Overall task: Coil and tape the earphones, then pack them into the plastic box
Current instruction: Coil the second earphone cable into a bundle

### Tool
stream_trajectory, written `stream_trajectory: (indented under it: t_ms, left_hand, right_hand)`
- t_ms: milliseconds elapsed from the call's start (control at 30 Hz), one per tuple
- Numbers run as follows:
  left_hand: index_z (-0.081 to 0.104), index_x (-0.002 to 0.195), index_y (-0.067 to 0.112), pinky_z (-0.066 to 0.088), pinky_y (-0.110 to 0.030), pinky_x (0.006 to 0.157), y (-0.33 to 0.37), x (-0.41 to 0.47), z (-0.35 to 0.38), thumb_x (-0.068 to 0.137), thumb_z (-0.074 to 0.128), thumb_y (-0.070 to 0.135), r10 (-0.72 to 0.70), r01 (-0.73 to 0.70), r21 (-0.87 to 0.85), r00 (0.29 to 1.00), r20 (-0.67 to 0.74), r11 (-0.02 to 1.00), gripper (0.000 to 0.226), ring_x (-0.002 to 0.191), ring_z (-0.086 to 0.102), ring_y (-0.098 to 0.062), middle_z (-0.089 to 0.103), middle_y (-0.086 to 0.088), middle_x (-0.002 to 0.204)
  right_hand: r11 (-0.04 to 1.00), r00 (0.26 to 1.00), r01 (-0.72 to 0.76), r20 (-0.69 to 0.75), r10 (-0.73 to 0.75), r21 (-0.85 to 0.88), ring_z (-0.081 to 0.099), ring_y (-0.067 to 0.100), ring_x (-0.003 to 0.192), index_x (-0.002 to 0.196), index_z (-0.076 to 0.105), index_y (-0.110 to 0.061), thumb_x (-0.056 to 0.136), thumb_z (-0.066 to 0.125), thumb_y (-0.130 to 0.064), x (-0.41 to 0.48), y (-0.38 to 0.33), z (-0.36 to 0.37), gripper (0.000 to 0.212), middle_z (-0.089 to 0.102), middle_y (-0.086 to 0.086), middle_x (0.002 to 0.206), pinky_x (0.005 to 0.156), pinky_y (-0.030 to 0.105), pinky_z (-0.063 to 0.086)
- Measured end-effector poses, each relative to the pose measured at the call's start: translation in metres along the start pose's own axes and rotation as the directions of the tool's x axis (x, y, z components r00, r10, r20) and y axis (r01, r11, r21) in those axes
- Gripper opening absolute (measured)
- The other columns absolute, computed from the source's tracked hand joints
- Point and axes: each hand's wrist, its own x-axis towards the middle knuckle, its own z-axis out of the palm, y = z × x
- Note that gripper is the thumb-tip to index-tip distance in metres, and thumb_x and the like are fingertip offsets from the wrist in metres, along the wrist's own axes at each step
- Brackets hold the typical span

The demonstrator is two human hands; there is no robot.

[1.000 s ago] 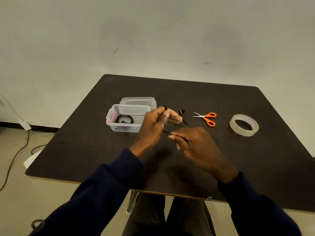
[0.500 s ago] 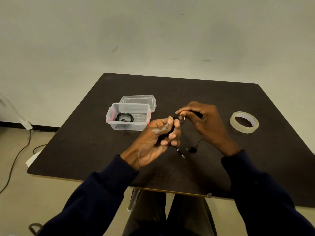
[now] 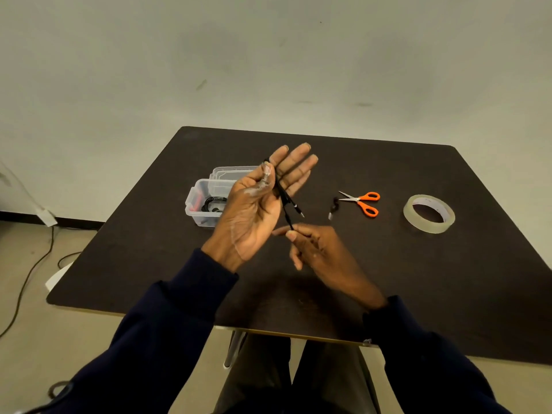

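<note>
My left hand (image 3: 263, 198) is raised above the table, palm toward me and fingers spread upward. A black earphone cable (image 3: 283, 198) loops around its fingers, pinned by the thumb. My right hand (image 3: 316, 249) sits just below and pinches the cable's lower end between thumb and forefinger. The cable's jack plug (image 3: 299, 211) hangs free beside it. An earbud (image 3: 335, 206) lies on the table left of the scissors. The clear plastic box (image 3: 198, 204) stands behind my left hand with a coiled black earphone (image 3: 213, 203) inside.
The box's clear lid (image 3: 230, 172) lies just behind the box. Orange-handled scissors (image 3: 366, 201) and a roll of clear tape (image 3: 429, 213) lie on the dark table (image 3: 448, 279) to the right. Cables trail on the floor at the left.
My left hand has risen and turned palm-up with fingers spread. My right hand has dropped from beside the scissors to below the left hand, pulling the cable down. The scissors are uncovered again.
</note>
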Motion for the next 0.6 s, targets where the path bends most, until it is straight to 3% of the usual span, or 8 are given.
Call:
stream_trajectory:
  t_ms: [67,133,233,300,367,433,500,600]
  left_hand:
    - [0.053,0.132,0.000,0.041,-0.047,0.119,-0.004,0.005,-0.009,0.112,0.028,0.008,0.036,-0.031,0.100,0.998,-0.044,0.994,0.033,0.133,0.058,-0.038,0.064,-0.020,0.138]
    - [0.054,0.133,-0.003,0.042,-0.047,0.118,-0.012,0.006,-0.016,0.112,0.029,0.008,0.072,-0.043,0.306,0.994,-0.084,0.951,0.034,0.131,0.060,-0.038,0.064,-0.023,0.138]
    - [0.058,0.129,-0.008,0.050,-0.040,0.109,-0.027,0.002,-0.027,0.112,0.031,0.006,0.089,-0.011,0.660,0.992,-0.085,0.751,0.034,0.119,0.070,-0.033,0.070,-0.023,0.126]
    - [0.061,0.125,-0.008,0.055,-0.033,0.097,-0.035,-0.003,-0.033,0.112,0.033,0.006,0.061,0.015,0.789,0.996,-0.067,0.615,0.034,0.102,0.075,-0.024,0.076,-0.018,0.110]
    - [0.064,0.120,-0.006,0.055,-0.028,0.085,-0.039,-0.007,-0.035,0.112,0.034,0.006,0.023,0.048,0.844,0.997,-0.071,0.535,0.033,0.085,0.072,-0.017,0.074,-0.013,0.091]
    - [0.065,0.115,-0.006,0.055,-0.030,0.074,-0.039,-0.010,-0.034,0.112,0.034,0.007,-0.047,0.098,0.846,0.995,-0.086,0.523,0.034,0.071,0.065,-0.018,0.068,-0.014,0.080]
    - [0.067,0.106,-0.001,0.048,-0.029,0.060,-0.038,-0.013,-0.033,0.113,0.034,0.010,-0.115,0.143,0.843,0.989,-0.098,0.518,0.036,0.061,0.056,-0.019,0.065,-0.012,0.076]
    - [0.072,0.094,0.008,0.039,-0.025,0.053,-0.035,-0.017,-0.031,0.114,0.032,0.024,-0.211,0.201,0.840,0.972,-0.106,0.504,0.047,0.053,0.048,-0.013,0.062,-0.007,0.066]
  right_hand:
    - [0.992,0.999,0.023,0.044,-0.018,-0.120,0.057,0.008,0.055,0.113,0.071,-0.013,0.110,0.045,-0.022,-0.008,-0.004,0.001,0.028,0.061,0.001,0.058,0.063,0.025,0.046]
    - [0.964,0.995,0.073,0.090,-0.051,-0.256,0.060,0.010,0.055,0.109,0.069,-0.019,0.111,0.043,-0.029,-0.015,-0.010,-0.003,0.028,0.061,-0.003,0.060,0.062,0.026,0.048]
    - [0.848,0.986,0.151,0.132,-0.097,-0.507,0.061,0.008,0.067,0.103,0.066,-0.027,0.110,0.038,-0.039,-0.015,-0.018,-0.017,0.032,0.061,-0.012,0.071,0.066,0.041,0.053]
    - [0.781,0.981,0.191,0.139,-0.134,-0.595,0.059,0.011,0.073,0.098,0.070,-0.021,0.105,0.052,-0.023,-0.012,-0.025,-0.028,0.020,0.059,-0.015,0.080,0.068,0.043,0.054]
    - [0.775,0.977,0.211,0.124,-0.172,-0.595,0.055,0.005,0.068,0.093,0.074,-0.014,0.099,0.060,-0.007,-0.009,-0.032,-0.041,0.017,0.058,-0.014,0.079,0.067,0.026,0.052]
    - [0.809,0.982,0.191,0.108,-0.158,-0.555,0.057,0.007,0.068,0.092,0.076,-0.015,0.100,0.060,-0.008,-0.007,-0.038,-0.051,0.019,0.062,-0.011,0.077,0.066,0.013,0.043]
    - [0.821,0.985,0.170,0.096,-0.141,-0.544,0.060,0.007,0.072,0.092,0.077,-0.017,0.100,0.061,-0.011,-0.004,-0.040,-0.057,0.019,0.064,-0.008,0.077,0.065,0.015,0.042]
    - [0.793,0.983,0.176,0.064,-0.172,-0.583,0.061,0.005,0.073,0.091,0.077,-0.016,0.099,0.063,-0.012,0.001,-0.041,-0.066,0.016,0.068,-0.009,0.081,0.065,0.026,0.047]
